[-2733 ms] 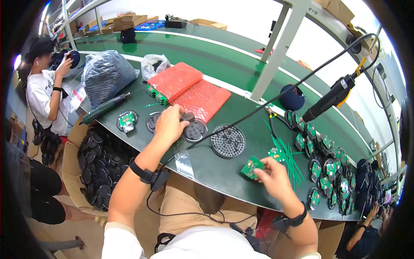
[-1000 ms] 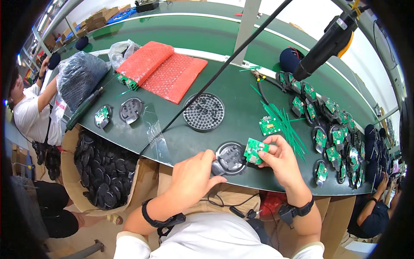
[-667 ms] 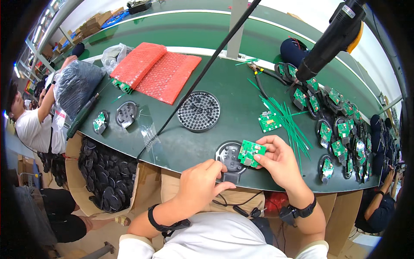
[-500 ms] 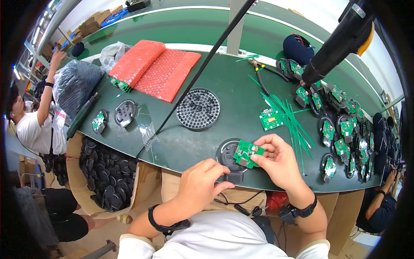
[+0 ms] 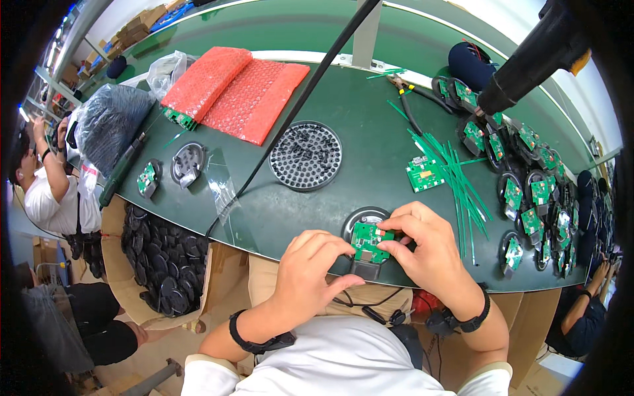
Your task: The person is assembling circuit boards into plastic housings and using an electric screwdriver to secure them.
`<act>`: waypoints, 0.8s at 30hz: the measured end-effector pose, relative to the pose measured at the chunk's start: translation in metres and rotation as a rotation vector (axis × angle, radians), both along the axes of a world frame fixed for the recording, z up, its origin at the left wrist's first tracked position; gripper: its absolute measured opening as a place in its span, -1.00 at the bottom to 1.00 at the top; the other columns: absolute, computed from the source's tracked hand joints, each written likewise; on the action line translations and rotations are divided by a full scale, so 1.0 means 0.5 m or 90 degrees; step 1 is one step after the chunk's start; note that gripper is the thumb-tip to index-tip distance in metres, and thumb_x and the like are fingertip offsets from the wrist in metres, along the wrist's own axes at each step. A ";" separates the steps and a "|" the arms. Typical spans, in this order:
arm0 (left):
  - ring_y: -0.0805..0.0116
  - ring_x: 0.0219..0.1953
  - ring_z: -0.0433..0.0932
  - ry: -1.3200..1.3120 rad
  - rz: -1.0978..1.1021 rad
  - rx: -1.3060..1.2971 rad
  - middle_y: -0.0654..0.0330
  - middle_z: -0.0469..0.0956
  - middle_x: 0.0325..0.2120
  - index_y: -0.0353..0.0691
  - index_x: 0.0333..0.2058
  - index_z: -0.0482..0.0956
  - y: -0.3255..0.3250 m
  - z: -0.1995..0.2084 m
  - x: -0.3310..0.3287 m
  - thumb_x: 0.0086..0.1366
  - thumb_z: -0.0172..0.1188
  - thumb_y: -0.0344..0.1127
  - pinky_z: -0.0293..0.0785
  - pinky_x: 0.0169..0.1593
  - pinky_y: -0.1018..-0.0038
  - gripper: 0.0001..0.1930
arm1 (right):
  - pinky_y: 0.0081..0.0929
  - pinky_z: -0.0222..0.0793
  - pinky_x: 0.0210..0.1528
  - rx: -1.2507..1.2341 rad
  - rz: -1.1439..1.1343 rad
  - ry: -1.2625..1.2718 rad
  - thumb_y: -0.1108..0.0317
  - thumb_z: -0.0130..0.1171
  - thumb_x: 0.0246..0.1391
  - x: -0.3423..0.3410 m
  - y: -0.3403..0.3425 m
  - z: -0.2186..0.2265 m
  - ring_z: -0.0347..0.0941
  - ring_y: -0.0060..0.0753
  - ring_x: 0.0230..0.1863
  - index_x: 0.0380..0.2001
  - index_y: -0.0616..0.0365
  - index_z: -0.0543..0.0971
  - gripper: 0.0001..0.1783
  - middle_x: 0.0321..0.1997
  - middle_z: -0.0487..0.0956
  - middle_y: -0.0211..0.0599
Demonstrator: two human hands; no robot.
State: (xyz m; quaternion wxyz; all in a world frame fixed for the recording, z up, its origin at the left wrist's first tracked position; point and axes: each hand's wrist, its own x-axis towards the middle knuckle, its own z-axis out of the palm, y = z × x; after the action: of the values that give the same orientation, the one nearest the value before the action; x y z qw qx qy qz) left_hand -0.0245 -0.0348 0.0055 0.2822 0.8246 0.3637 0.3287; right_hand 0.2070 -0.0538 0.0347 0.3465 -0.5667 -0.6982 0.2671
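A green circuit board (image 5: 366, 236) lies over the recess of a round black plastic housing (image 5: 357, 215) at the table's near edge. My right hand (image 5: 428, 249) pinches the board's right side between thumb and fingers. On the other side, my left hand (image 5: 309, 269) grips the housing, its thumb beside the black block at the bottom and its index fingertip at the board's left edge. The board looks roughly lined up with the housing; whether it is fully seated I cannot tell.
A round dish of small black parts (image 5: 305, 156), a loose green board (image 5: 424, 173), green strips (image 5: 462, 191) and cutters (image 5: 411, 109) lie beyond. Fitted housings (image 5: 531, 191) crowd the right under a hanging power screwdriver (image 5: 528, 59). Red bubble wrap (image 5: 254, 99) and a carton of black housings (image 5: 165, 264) are left.
My right hand has moved the board left and down, from tilted above the housing to flat over it. The left index finger has come up to the board's edge.
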 end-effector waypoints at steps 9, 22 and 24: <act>0.03 0.05 0.54 0.044 -0.028 0.088 0.14 0.56 0.01 -0.14 0.09 0.64 0.000 -0.008 0.002 -0.09 0.57 -0.24 0.47 0.04 0.17 -0.33 | -0.24 0.50 -0.23 0.015 0.041 -0.140 0.51 0.47 -0.05 0.007 -0.004 0.016 0.59 -0.09 -0.22 -0.11 0.17 0.68 -0.63 -0.17 0.56 -0.17; 0.06 -0.06 0.67 -0.152 0.021 -0.001 0.02 0.56 -0.07 -0.18 -0.06 0.72 0.026 0.009 0.054 0.02 0.53 -0.46 0.64 -0.13 0.29 -0.56 | -0.29 0.61 0.05 0.100 0.016 -0.015 0.53 0.48 -0.07 0.008 -0.042 0.004 0.64 -0.11 0.00 0.00 0.13 0.72 -0.52 0.04 0.64 -0.11; 0.10 -0.12 0.68 -0.157 0.033 -0.003 0.04 0.59 -0.09 -0.18 -0.07 0.72 0.028 0.012 0.053 0.02 0.52 -0.49 0.63 -0.16 0.33 -0.57 | -0.31 0.59 0.04 0.083 0.008 0.007 0.52 0.47 -0.05 0.009 -0.045 0.010 0.64 -0.12 0.00 -0.01 0.15 0.72 -0.55 0.03 0.66 -0.12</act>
State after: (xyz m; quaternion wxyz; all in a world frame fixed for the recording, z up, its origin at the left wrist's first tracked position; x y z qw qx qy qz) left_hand 0.0021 -0.0207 0.0113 0.3184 0.7676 0.3481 0.4338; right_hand 0.2113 -0.0763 0.0395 0.3845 -0.5374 -0.7156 0.2262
